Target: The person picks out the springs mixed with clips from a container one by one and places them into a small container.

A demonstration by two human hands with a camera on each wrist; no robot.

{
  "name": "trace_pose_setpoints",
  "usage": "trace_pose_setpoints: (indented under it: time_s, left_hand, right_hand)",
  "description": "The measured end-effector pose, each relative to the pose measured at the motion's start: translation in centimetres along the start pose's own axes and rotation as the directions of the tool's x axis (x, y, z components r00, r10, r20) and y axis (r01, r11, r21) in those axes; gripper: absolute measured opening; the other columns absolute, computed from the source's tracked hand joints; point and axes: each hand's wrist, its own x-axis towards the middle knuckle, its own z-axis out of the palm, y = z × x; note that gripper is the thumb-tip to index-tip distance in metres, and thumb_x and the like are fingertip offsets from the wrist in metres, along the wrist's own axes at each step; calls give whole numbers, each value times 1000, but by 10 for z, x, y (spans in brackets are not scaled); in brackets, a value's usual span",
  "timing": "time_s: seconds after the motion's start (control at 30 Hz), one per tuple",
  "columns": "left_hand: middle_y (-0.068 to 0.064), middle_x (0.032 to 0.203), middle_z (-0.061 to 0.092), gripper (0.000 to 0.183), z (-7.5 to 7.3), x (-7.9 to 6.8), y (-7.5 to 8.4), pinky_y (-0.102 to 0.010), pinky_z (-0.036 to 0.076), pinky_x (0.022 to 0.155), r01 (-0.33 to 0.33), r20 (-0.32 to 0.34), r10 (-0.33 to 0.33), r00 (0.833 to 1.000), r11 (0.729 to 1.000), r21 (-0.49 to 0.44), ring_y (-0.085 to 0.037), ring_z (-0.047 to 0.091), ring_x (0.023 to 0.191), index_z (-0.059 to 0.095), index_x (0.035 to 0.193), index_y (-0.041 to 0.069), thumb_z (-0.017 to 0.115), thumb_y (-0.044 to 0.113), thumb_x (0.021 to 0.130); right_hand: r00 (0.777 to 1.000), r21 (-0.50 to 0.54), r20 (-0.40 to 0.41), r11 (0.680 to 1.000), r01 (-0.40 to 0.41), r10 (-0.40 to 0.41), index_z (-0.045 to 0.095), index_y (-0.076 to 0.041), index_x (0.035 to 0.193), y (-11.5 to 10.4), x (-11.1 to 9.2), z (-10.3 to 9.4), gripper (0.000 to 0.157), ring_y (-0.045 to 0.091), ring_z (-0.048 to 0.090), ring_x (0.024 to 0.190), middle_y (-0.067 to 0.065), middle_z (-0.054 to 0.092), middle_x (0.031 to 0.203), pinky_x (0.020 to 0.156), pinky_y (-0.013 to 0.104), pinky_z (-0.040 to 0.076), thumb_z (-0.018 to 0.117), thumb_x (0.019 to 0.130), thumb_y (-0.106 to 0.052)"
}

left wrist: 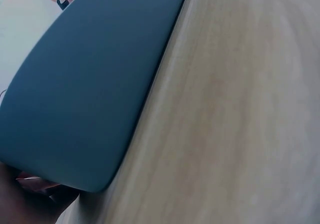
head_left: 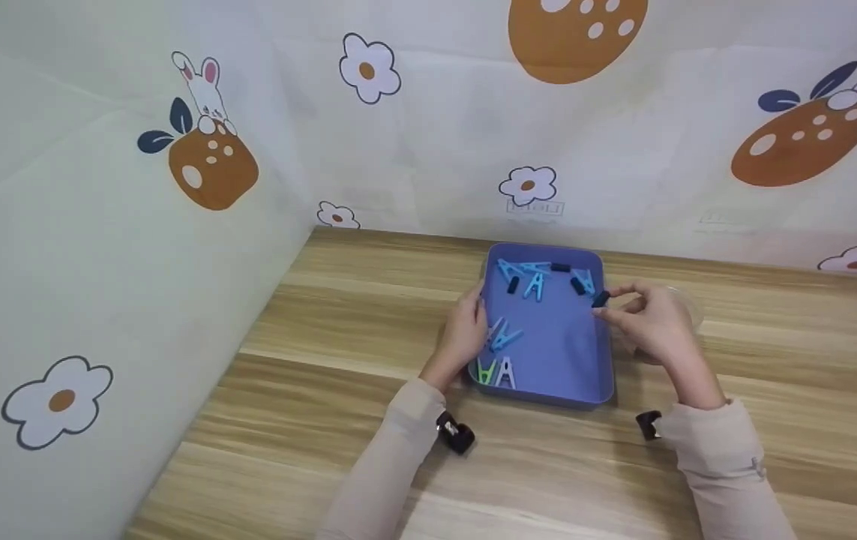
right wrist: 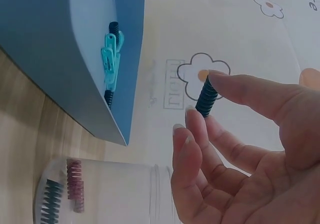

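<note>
My right hand (head_left: 653,319) pinches a small dark coil spring (right wrist: 206,97) between thumb and fingertips, beside the tray's right rim. My left hand (head_left: 464,326) grips the left side wall of the blue plastic tray (head_left: 548,352); part of that hand shows at the corner in the left wrist view. Inside the tray lie several light-blue clothespins (head_left: 534,286), a green clothespin (head_left: 486,373), a pale grey clothespin (head_left: 505,373) and several dark springs (head_left: 561,267). Right of the tray, partly hidden by my right hand, lies a clear jar (right wrist: 120,184).
The jar holds a red spring (right wrist: 75,176) and a dark spring (right wrist: 51,201). Tray and jar are on a wood-grain table (head_left: 308,420). Behind the table hangs a patterned wall covering (head_left: 435,135), and another stretch stands at the left.
</note>
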Motion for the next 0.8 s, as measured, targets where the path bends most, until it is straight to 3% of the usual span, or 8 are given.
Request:
trace_pose_setpoints:
  time_s: [0.3,0.53,0.8]
  left_hand:
    - [-26,157,49,46,-1,-1,1,-46,39,124,9,8,-9,1000,1000,-14,-38,47,148,45,156,-5,39,5,112]
    - [-29,150,55,43,-1,-1,-1,-49,42,121,-42,-25,43,999,999,26,-41,52,142,50,150,-10,41,2,110]
    - [-27,154,53,44,-1,0,0,-47,40,123,-25,-7,25,1000,1000,-15,-40,50,145,47,153,-8,40,2,111]
  right_hand:
    - [998,41,24,997,-64,63,59,9,137,2,-2,-8,54,6,66,67,16,77,96,57,24,54,75,97,-23]
    - [999,5,16,999,-36,36,56,9,140,7,-3,-16,57,5,71,71,21,78,102,65,20,53,73,99,-27]
    - [1000,-40,1,999,-27,27,58,9,138,11,-3,-23,57,6,63,72,15,79,96,61,24,48,72,99,-30]
